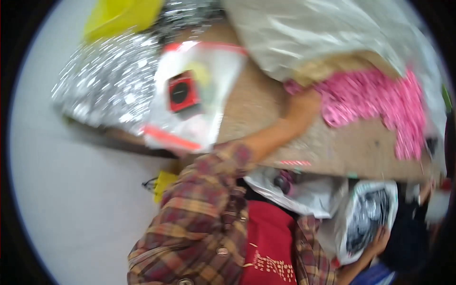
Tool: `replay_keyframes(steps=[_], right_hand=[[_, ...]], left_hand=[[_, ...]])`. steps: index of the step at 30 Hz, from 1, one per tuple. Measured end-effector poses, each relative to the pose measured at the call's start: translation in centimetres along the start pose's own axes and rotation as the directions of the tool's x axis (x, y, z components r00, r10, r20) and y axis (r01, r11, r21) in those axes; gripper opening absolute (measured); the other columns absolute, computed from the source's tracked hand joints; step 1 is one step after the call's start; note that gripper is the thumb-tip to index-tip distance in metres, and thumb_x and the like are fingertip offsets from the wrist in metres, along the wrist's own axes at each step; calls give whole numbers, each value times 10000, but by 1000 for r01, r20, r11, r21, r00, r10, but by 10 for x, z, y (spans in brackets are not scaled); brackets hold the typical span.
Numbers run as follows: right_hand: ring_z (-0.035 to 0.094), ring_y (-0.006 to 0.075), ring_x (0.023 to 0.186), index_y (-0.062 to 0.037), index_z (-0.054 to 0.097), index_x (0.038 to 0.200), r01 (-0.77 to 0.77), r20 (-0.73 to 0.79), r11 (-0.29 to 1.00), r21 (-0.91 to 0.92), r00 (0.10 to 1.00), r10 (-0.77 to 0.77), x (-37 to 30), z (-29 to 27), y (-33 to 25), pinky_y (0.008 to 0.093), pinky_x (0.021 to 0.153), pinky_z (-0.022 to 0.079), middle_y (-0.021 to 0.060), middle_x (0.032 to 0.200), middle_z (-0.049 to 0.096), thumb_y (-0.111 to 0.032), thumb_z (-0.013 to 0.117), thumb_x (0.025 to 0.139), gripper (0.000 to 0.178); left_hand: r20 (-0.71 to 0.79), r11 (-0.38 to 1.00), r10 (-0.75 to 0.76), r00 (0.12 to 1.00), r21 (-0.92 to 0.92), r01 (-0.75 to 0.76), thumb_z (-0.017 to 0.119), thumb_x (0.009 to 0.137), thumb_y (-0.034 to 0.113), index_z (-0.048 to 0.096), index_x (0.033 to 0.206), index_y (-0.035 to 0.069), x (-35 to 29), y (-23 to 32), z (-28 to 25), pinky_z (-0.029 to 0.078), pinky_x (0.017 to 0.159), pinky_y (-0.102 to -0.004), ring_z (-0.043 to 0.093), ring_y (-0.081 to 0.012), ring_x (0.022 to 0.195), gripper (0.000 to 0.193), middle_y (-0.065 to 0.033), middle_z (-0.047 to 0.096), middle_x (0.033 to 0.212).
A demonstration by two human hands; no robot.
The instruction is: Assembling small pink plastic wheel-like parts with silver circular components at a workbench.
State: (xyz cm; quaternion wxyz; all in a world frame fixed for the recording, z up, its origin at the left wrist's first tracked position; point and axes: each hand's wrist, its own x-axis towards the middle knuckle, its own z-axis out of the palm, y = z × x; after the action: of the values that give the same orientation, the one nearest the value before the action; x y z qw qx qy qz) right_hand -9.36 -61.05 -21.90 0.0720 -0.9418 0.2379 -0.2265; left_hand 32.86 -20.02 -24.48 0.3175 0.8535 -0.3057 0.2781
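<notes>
My left hand reaches across the brown table to the left edge of a heap of shiny pink strip-like pieces. Motion blur smears its fingers; a bit of pink shows beside them, but whether they grip it I cannot tell. Low on the right, my right hand has its fingers curled over the rim of an open white bag. Inside that bag lie dark, shiny black-and-silver pieces.
A red-edged clear pouch with a red-and-black box lies beside a silver crinkled sheet and yellow plastic. A large whitish plastic sack covers the far side. Another white bag hangs at the table's near edge.
</notes>
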Motion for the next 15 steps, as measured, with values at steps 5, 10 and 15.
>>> replay_keyframes(steps=[5,10,15], right_hand=[[537,87,808,-6,604,999,-334,152,552,764,925,349,52,4,-222,212,707,442,24,925,587,-67,594,890,125],[592,160,834,6,602,977,129,-61,555,822,988,-140,54,24,-296,265,742,488,91,967,609,69,577,842,151],[595,213,830,4,612,934,534,-193,652,539,831,-521,58,21,-313,273,734,471,114,963,620,71,614,797,153]], left_hand=[[706,-71,-358,611,-673,736,557,928,141,524,975,35,-25,58,-83,517,760,-346,616,-195,856,121,-81,610,979],[882,-622,-41,469,-390,679,496,976,180,489,1126,40,-51,85,-102,500,949,-430,603,-247,1084,206,-131,588,1174],[882,-521,-37,470,-418,744,550,947,160,506,1100,43,-61,95,-96,495,949,-400,596,-228,1073,199,-126,577,1178]])
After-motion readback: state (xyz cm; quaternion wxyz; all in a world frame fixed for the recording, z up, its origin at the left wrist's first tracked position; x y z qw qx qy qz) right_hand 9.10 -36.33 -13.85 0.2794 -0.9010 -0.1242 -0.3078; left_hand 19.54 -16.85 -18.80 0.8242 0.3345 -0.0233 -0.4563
